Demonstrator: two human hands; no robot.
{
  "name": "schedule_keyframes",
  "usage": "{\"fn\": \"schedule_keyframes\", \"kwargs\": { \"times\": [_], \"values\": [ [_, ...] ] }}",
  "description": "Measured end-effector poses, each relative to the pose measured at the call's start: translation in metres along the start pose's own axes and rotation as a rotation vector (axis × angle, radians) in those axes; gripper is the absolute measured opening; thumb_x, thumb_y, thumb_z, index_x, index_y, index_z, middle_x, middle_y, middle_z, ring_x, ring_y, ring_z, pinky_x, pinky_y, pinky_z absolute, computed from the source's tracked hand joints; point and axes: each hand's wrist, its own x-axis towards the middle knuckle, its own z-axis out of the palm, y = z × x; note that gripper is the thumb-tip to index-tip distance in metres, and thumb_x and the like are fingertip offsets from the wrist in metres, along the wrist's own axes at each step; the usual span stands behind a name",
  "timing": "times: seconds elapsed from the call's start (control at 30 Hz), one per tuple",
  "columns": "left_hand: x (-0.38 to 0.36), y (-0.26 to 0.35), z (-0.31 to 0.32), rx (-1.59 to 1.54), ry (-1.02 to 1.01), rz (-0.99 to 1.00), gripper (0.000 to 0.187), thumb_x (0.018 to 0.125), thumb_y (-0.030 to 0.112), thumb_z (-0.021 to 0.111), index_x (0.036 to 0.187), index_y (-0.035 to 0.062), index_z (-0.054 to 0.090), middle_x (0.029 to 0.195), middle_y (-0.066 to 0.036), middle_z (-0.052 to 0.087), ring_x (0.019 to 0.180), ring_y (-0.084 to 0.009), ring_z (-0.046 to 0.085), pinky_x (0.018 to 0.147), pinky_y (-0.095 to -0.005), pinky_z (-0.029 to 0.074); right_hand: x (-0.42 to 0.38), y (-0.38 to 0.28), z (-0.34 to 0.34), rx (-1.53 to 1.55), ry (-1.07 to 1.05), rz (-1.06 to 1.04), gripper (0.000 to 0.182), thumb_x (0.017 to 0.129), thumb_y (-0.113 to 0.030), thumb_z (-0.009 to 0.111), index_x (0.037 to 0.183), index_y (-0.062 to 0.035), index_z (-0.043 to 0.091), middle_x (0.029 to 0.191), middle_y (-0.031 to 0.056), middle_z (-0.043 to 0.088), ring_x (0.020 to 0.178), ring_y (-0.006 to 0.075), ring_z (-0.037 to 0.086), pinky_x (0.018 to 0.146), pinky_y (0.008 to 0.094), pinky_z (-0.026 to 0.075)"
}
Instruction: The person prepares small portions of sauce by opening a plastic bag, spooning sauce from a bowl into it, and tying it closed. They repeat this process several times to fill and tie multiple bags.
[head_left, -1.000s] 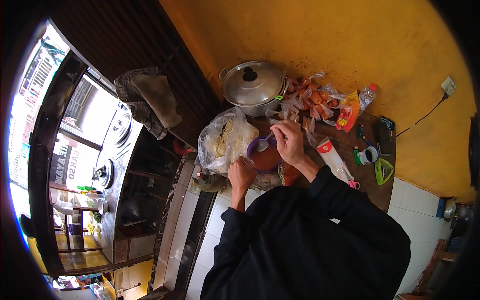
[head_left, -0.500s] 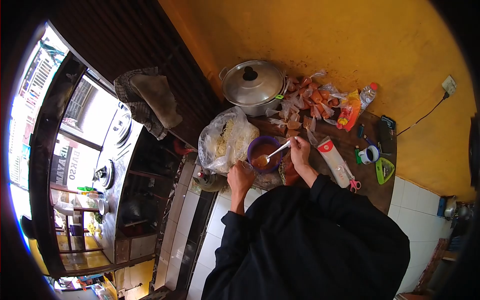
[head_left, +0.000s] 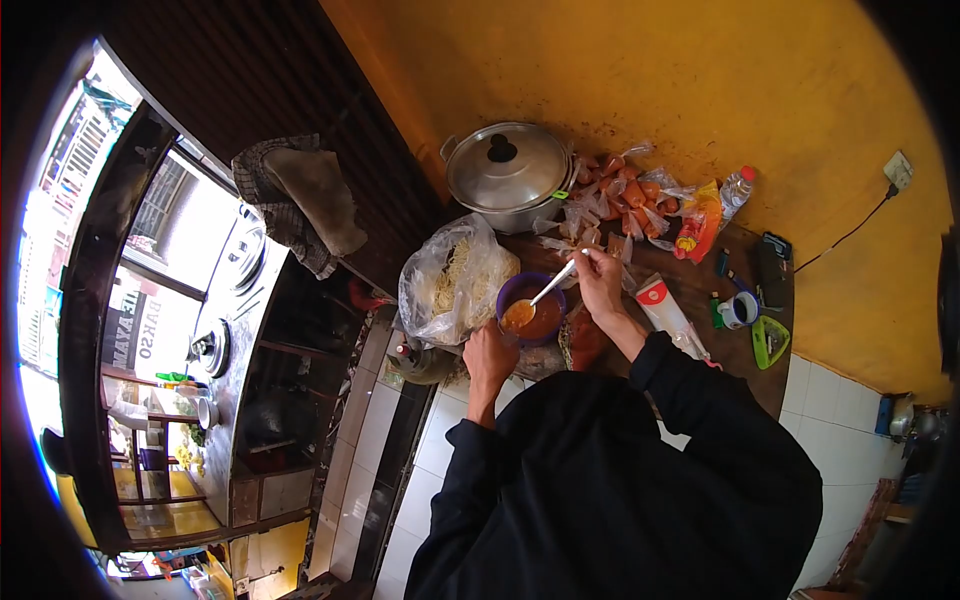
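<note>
Purple bowl [head_left: 553,334] of orange-red sauce [head_left: 545,318], right hand [head_left: 602,287] gripping a spoon [head_left: 552,285], left hand [head_left: 490,352] apart, its grip unclear.

Gap right, crowd left

Bench [head_left: 699,292] shows between packet [head_left: 668,316] and mug [head_left: 740,311], passable by hand. Pot [head_left: 508,170], sauce bags [head_left: 632,195] and wall [head_left: 700,80] block the far side; noodle bag [head_left: 455,280] and left hand [head_left: 490,352] crowd bowl [head_left: 503,291] left, spoon [head_left: 556,283] and right hand [head_left: 601,287] right.

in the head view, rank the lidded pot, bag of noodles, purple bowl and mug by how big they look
Largest: lidded pot and bag of noodles, too alike to rank
Next: purple bowl
Smallest: mug
</note>
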Motion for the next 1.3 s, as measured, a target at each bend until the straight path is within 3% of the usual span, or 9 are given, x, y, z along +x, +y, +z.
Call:
{"fn": "schedule_keyframes", "kwargs": {
  "times": [0.07,0.17,0.2,0.27,0.5,0.7,0.9,1.0,1.3],
  "values": [
    [0.0,0.011,-0.005,0.003,-0.031,0.011,0.02,0.073,0.02,0.053,0.079,0.0016,0.057,0.074,-0.022,0.059,0.071,-0.0393,0.057,0.062,-0.0465,0.045,-0.009,-0.019,0.009,-0.067,-0.036,-0.045,0.015,0.08,-0.009,0.054,0.072,0.0023,0.059,0.055,-0.0002,0.052,0.051,0.0036,0.045,0.046,0.0204,0.035],
    [0.002,0.015,-0.001,-0.083,0.018,0.028,0.02,0.072,0.021,0.054,0.079,0.0017,0.057,0.075,-0.022,0.059,0.071,-0.039,0.057,0.062,-0.0466,0.045,-0.032,-0.042,0.021,-0.183,-0.164,-0.361,0.01,0.078,-0.005,0.051,0.071,-0.0007,0.058,0.064,0.0081,0.055,0.058,0.0195,0.053,0.054,0.0288,0.038],
    [0.002,0.016,-0.002,-0.082,0.016,0.029,0.02,0.072,0.021,0.054,0.079,0.0017,0.057,0.075,-0.022,0.059,0.071,-0.039,0.057,0.062,-0.0466,0.045,-0.033,-0.051,0.019,-0.184,-0.163,-0.36,0.01,0.078,-0.005,0.051,0.071,-0.0007,0.058,0.064,0.0081,0.055,0.058,0.0195,0.053,0.054,0.0288,0.038],
    [0.002,0.019,-0.006,-0.071,0.0,0.01,0.021,0.073,0.021,0.054,0.079,0.0022,0.058,0.074,-0.022,0.059,0.071,-0.0391,0.057,0.063,-0.0468,0.045,-0.033,-0.066,0.017,-0.394,-0.154,-0.695,0.012,0.081,-0.008,0.05,0.074,-0.0018,0.057,0.067,0.0067,0.054,0.061,0.0171,0.05,0.055,0.0268,0.037],
    [0.002,0.007,-0.003,-0.138,0.023,-0.054,0.023,0.073,0.023,0.053,0.077,0.0016,0.059,0.071,-0.024,0.058,0.07,-0.0401,0.057,0.064,-0.0464,0.045,-0.007,-0.022,0.006,-0.475,-0.098,-0.717,0.005,0.075,-0.007,0.054,0.072,-0.0045,0.057,0.066,0.0073,0.053,0.065,0.0251,0.05,0.063,0.0343,0.036],
    [-0.001,0.001,-0.001,-0.139,0.067,-0.058,0.025,0.073,0.023,0.052,0.075,-0.0005,0.057,0.07,-0.025,0.057,0.07,-0.0412,0.056,0.063,-0.0468,0.044,-0.033,0.035,0.003,-0.461,-0.173,-0.447,0.008,0.076,-0.008,0.054,0.076,-0.0057,0.062,0.071,0.0071,0.059,0.066,0.0244,0.054,0.058,0.0332,0.039],
    [-0.004,-0.005,-0.001,-0.105,0.076,-0.087,0.022,0.074,0.021,0.05,0.075,-0.0009,0.056,0.07,-0.025,0.057,0.07,-0.0421,0.055,0.062,-0.0477,0.043,-0.025,0.062,-0.001,-0.329,0.108,-0.077,0.012,0.078,-0.009,0.053,0.075,-0.0006,0.061,0.059,0.006,0.054,0.052,0.0121,0.05,0.048,0.0253,0.037],
    [-0.006,-0.008,-0.001,-0.125,0.072,-0.078,0.021,0.074,0.019,0.049,0.076,-0.0009,0.056,0.071,-0.025,0.057,0.07,-0.0423,0.055,0.062,-0.0478,0.043,-0.012,0.076,-0.005,-0.041,0.173,0.117,0.016,0.081,-0.012,0.054,0.074,0.0004,0.061,0.055,0.0002,0.05,0.05,0.0069,0.043,0.047,0.0238,0.034],
    [-0.006,-0.01,0.004,-0.021,0.012,-0.078,0.022,0.075,0.019,0.047,0.078,-0.0009,0.057,0.073,-0.025,0.058,0.071,-0.0415,0.056,0.064,-0.0479,0.044,0.0,0.025,-0.01,0.014,0.073,0.193,0.016,0.084,-0.013,0.053,0.077,-0.0013,0.06,0.062,-0.0023,0.051,0.055,0.0051,0.045,0.051,0.0191,0.036]
  ]
}}
